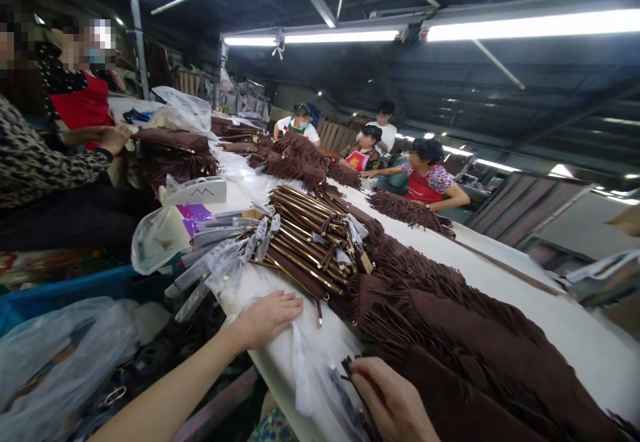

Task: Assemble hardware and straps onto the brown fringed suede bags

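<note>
My left hand (270, 319) lies flat on the white tabletop near its edge, fingers stretched out, just below a stack of brown bags with gold zippers (310, 242). Clear plastic sleeves (225, 255) wrap the straps that stick out to the left of the stack. At the bottom centre, my right hand (390, 395) is closed around dark brown strips, whose ends poke out past its fingertips. A white plastic wrap (303, 369) lies between my hands. Brown fringed pieces (450, 322) spread in a long pile to the right.
Beside the table (550, 322), a blue crate (85, 289) holds clear plastic bags and dark items at the left. A white box (195, 191) stands behind the sleeves. More brown bags (175, 149) are stacked at the back left. Several people are around the table.
</note>
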`<state>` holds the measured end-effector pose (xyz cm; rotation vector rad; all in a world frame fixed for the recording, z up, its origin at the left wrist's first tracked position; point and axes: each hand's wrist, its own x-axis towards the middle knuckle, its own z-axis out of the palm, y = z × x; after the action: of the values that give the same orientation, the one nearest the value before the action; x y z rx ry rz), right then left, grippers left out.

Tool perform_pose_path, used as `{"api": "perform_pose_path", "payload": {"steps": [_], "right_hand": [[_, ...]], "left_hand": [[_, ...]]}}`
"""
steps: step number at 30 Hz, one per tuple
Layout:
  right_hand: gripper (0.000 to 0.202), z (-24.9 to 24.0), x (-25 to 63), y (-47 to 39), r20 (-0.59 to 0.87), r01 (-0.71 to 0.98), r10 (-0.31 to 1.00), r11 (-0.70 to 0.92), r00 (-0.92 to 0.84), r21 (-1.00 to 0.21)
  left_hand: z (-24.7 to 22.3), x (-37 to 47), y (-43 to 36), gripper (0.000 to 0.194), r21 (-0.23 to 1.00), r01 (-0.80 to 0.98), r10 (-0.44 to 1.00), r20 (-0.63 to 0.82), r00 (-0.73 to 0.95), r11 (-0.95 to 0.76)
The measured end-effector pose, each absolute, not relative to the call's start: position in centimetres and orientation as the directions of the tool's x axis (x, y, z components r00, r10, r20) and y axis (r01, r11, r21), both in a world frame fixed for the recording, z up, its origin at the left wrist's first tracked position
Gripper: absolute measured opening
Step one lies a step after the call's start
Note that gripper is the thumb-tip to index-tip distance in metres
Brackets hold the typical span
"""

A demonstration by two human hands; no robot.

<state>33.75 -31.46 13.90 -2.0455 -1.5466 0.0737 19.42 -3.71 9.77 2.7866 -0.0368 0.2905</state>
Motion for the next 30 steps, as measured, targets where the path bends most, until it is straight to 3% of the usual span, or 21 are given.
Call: {"api": "perform_pose_path", "payload": {"steps": [2,5,10,16,26,30], "right_hand": [[0.017,12.5,32.7,-27.3,0.269,0.822,0.868,-0.233,0.417,-0.520],[0.015,11.1,32.4,-23.4,0.235,0.831,0.882,-0.254,0.409,-0.494],[0.012,11.2,33.4,-23.1,0.135,0.858,0.931,-0.247,0.339,-0.451],[0.017,12.0,33.2,-23.2,0.062,0.864,0.922,-0.334,0.383,-0.376],[0.016,12.8,35.8,-22.7,-0.018,0.714,0.879,-0.398,0.476,-0.577],[0.015,13.8,36.8,-24.8,0.050,0.816,0.905,-0.357,0.423,-0.454]], "left_hand": [[9.8,19.4,-3.8,0.040,0.337,-0.062,0.012,0.213,0.977,-0.940],[9.8,19.3,-3.8,0.040,0.352,-0.077,0.013,0.246,0.969,-0.933],[9.6,19.4,-3.8,0.040,0.346,-0.064,0.025,0.247,0.969,-0.936],[9.7,19.6,-4.3,0.038,0.348,-0.007,0.088,0.257,0.962,-0.937],[9.4,21.4,-4.5,0.030,0.358,0.094,0.208,0.293,0.933,-0.929],[9.5,22.3,-3.9,0.025,0.327,0.047,0.158,0.322,0.933,-0.944]]}}
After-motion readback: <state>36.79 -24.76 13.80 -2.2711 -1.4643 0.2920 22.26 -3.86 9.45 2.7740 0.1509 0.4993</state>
